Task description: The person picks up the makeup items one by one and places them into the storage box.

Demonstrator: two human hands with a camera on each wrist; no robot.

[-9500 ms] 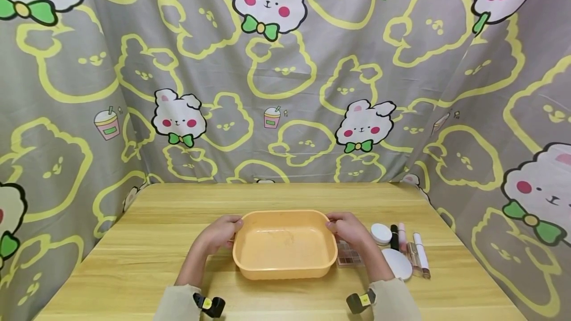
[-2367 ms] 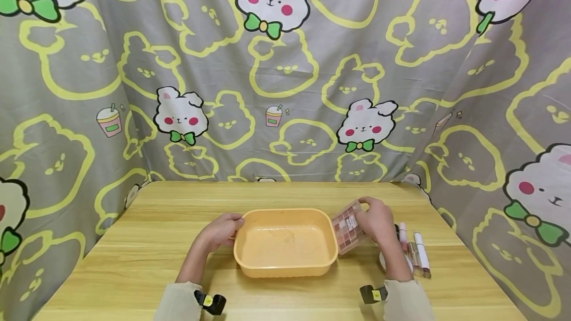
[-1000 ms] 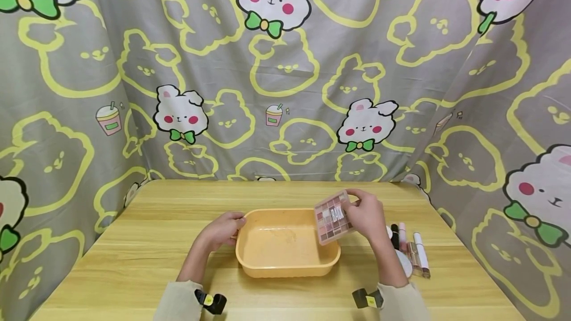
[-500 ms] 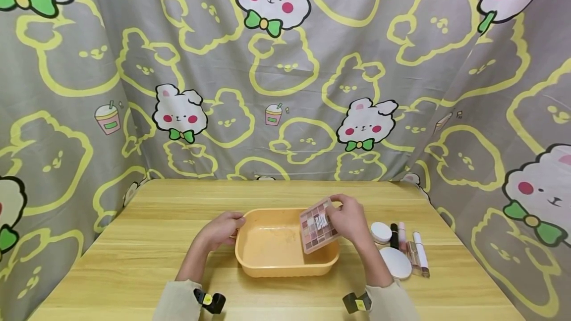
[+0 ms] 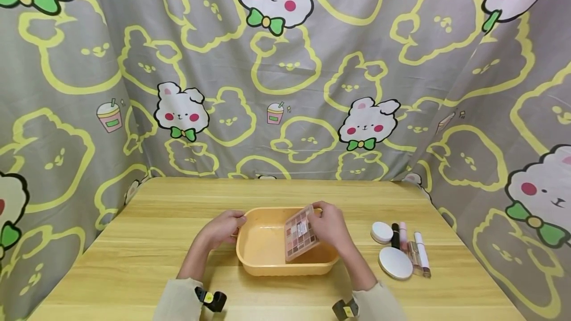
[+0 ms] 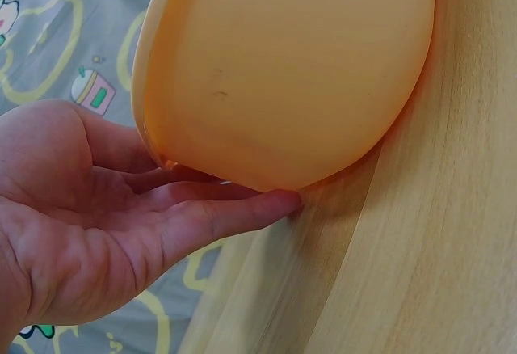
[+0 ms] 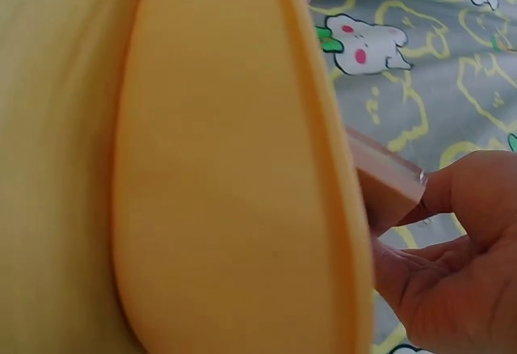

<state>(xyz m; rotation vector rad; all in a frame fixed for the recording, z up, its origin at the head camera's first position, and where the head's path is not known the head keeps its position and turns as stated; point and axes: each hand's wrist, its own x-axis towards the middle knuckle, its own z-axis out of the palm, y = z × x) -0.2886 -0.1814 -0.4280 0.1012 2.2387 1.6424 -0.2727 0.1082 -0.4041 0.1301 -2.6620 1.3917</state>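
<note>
An orange plastic basin stands on the table in front of the person. Its left end is held by the left hand, thumb at the rim; in the left wrist view the fingers reach along the outer wall. The right hand pinches an eyeshadow palette by its right edge. Tilted, with rows of pink and brown pans and white lettering showing, the palette is inside the basin's outline in the head view. In the right wrist view the basin's wall hides most of the palette.
To the right on the wooden table lie two round white compacts, a black tube, a pink tube, a clear tube and a white tube with a brown end. A patterned curtain surrounds the table.
The right hand let go of the basin's right end and took the palette from beside it. It has brought the palette left and down over the basin. The left hand keeps its place.
</note>
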